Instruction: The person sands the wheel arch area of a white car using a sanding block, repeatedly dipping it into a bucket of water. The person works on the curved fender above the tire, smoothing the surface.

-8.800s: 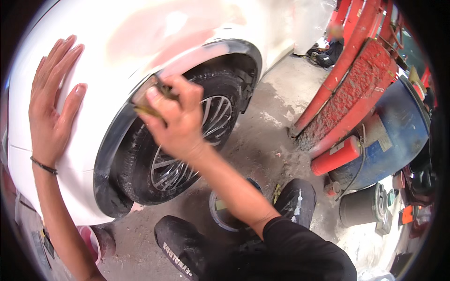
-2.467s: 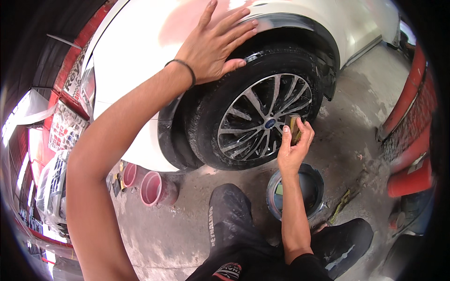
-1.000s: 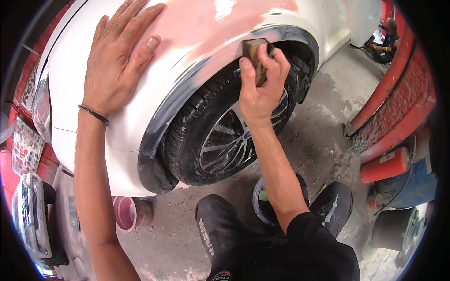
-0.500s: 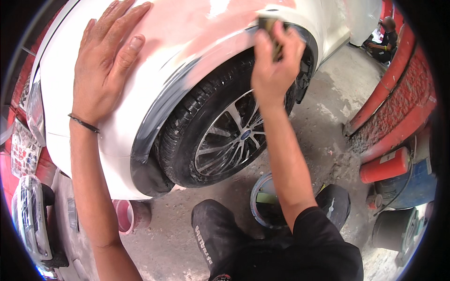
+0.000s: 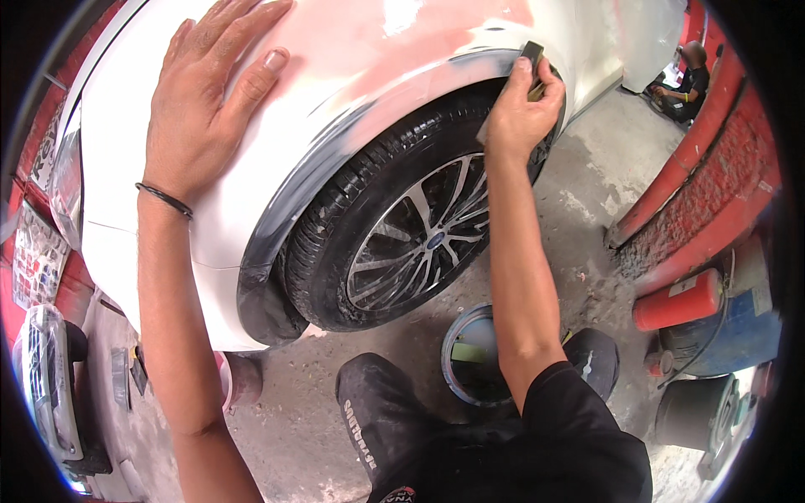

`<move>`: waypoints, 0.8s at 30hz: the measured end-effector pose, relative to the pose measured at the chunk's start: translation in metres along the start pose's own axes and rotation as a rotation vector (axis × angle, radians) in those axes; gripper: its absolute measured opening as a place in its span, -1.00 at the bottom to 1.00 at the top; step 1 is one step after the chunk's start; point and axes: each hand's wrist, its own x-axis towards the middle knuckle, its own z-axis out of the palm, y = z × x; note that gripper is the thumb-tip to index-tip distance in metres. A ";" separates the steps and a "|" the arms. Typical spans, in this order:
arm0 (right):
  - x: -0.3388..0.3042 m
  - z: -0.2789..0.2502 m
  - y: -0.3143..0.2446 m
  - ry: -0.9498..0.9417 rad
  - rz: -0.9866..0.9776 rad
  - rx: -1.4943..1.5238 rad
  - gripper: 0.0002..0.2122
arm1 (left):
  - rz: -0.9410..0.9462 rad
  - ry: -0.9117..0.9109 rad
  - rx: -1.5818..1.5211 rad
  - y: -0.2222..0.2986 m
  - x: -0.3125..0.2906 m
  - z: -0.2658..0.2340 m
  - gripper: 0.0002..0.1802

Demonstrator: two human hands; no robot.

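Note:
My left hand lies flat on the white car fender, fingers outstretched; a thin dark band is on its wrist. Pink and grey sanded patches spread over the fender ahead of it. In my right hand is a small dark, olive-sided sanding block, pinched between thumb and fingers at the far end of the wheel arch. Whether the block touches the arch edge is hard to tell. Beneath the arch sits the black tyre with its silver multi-spoke wheel.
By my knees stands a round bucket with something pale green inside. A pink bucket is under the bumper. On the right are a red cylinder, a blue drum and a grey bin. Another person sits at the far right.
My right hand with the sanding block has moved right and slightly down along the arch, out of its blur. My left hand appears slightly further right as the view shifts.

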 end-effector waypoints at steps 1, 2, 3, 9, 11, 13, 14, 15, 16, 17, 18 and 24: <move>-0.013 0.004 -0.010 -0.006 0.034 -0.020 -0.69 | 0.000 -0.013 0.015 0.000 -0.002 0.000 -0.43; -0.039 0.005 -0.020 -0.086 -0.109 -0.081 -0.68 | -0.003 -0.017 0.025 -0.001 -0.004 0.000 -0.43; -0.067 0.001 -0.038 -0.160 -0.262 -0.156 -0.66 | 0.001 -0.002 0.020 0.002 -0.001 0.001 -0.43; -0.037 -0.009 -0.006 -0.137 -0.336 -0.143 -0.72 | 0.015 -0.007 0.081 0.003 -0.004 -0.003 -0.41; -0.020 -0.003 -0.009 0.000 0.020 -0.107 -0.71 | 0.004 -0.008 0.091 0.005 -0.001 -0.004 -0.40; -0.048 -0.003 -0.028 -0.106 -0.178 -0.195 -0.69 | -0.151 -0.143 -0.011 0.023 0.005 -0.018 -0.28; -0.073 -0.004 -0.048 -0.182 -0.345 -0.196 -0.69 | -0.226 -0.208 -0.064 0.034 0.009 -0.024 -0.22; -0.092 -0.006 -0.062 -0.254 -0.499 -0.196 -0.70 | -0.220 -0.176 -0.039 0.043 0.009 -0.029 -0.24; -0.096 -0.008 -0.059 -0.308 -0.527 -0.190 -0.69 | -0.213 -0.144 -0.015 0.051 0.009 -0.033 -0.26; -0.090 -0.013 -0.052 -0.299 -0.547 -0.206 -0.69 | -0.203 -0.137 0.003 0.050 0.007 -0.032 -0.27; -0.071 -0.017 -0.040 -0.289 -0.573 -0.217 -0.68 | -0.190 -0.122 0.024 0.048 0.008 -0.032 -0.28; -0.070 0.004 -0.041 -0.173 -0.295 -0.173 -0.66 | -0.214 -0.106 -0.080 0.053 0.002 -0.040 -0.30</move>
